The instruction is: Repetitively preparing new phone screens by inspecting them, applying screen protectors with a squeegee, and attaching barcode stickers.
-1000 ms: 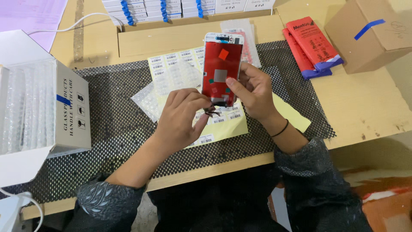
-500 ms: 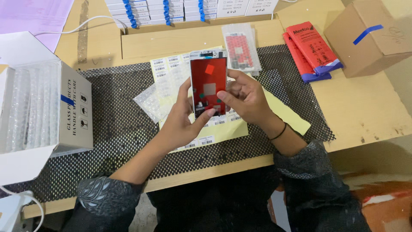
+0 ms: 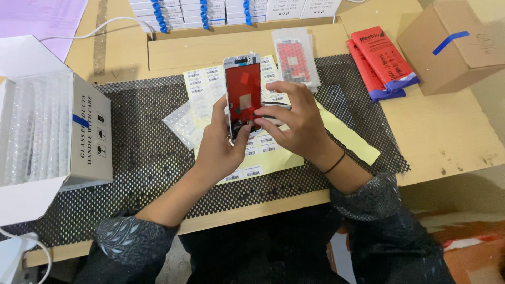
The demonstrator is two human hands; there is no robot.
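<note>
Over the middle of the black mesh mat (image 3: 131, 152) the person holds up a phone screen panel (image 3: 243, 89), white-framed with a red backing, standing nearly upright with its top pointing to twelve o'clock. The left hand (image 3: 218, 147) cups it from the seven o'clock side, thumb and fingers pinched on the lower left edge. The right hand (image 3: 294, 118) comes in from four o'clock, its fingers curled over the panel's right edge and lower end, pinching it there; a thin black band sits on that wrist. A small dark cable tail hangs at the panel's bottom, between the two hands.

Beneath the hands lies a yellow sheet of barcode labels (image 3: 263, 158), spreading out toward five o'clock. At nine o'clock from the panel, just beside the sheet, rests a scrap of bubble wrap (image 3: 181, 123). At one o'clock, near the mat's upper edge, lies another screen panel in a clear bag (image 3: 295, 60).

Well off to three o'clock on the wooden table (image 3: 447, 137) sit two red flat packets (image 3: 381, 60), one on top of the other, and beyond them at two o'clock a brown cardboard box (image 3: 455, 42) with a strip of blue tape. Far at nine o'clock stands an open white carton lined with bubble wrap (image 3: 47, 131). Along twelve o'clock runs a row of stacked white boxes (image 3: 231, 9) with blue tabs.
</note>
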